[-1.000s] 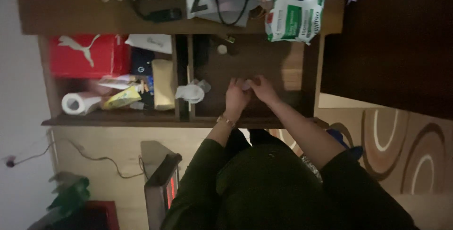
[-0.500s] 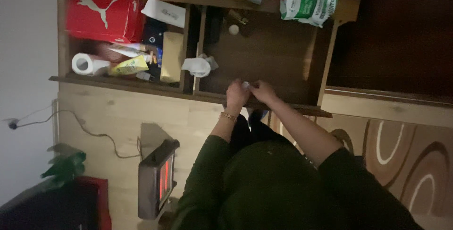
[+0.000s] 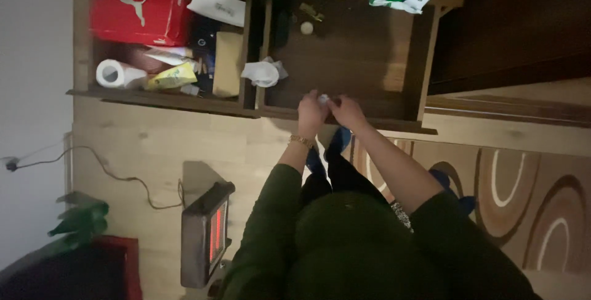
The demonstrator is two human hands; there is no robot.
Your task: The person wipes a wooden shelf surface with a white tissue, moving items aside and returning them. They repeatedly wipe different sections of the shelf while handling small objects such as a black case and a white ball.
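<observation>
My left hand (image 3: 311,114) and my right hand (image 3: 348,113) meet over the front edge of an open dark wooden drawer (image 3: 345,66). Both pinch a small white object (image 3: 323,98) between their fingertips; what it is cannot be made out. A gold bracelet (image 3: 300,141) circles my left wrist. Both arms wear dark green sleeves pushed up the forearm.
A crumpled white tissue (image 3: 261,72) lies on the divider between the two drawers. The left drawer holds a red box (image 3: 138,12), a paper roll (image 3: 114,74), a tan block (image 3: 227,64) and packets. A glowing electric heater (image 3: 206,233) stands on the floor. A patterned rug (image 3: 529,195) lies right.
The view has shifted so the drawers sit higher in the frame. My hands stay together on the small white object, now at the drawer's front edge.
</observation>
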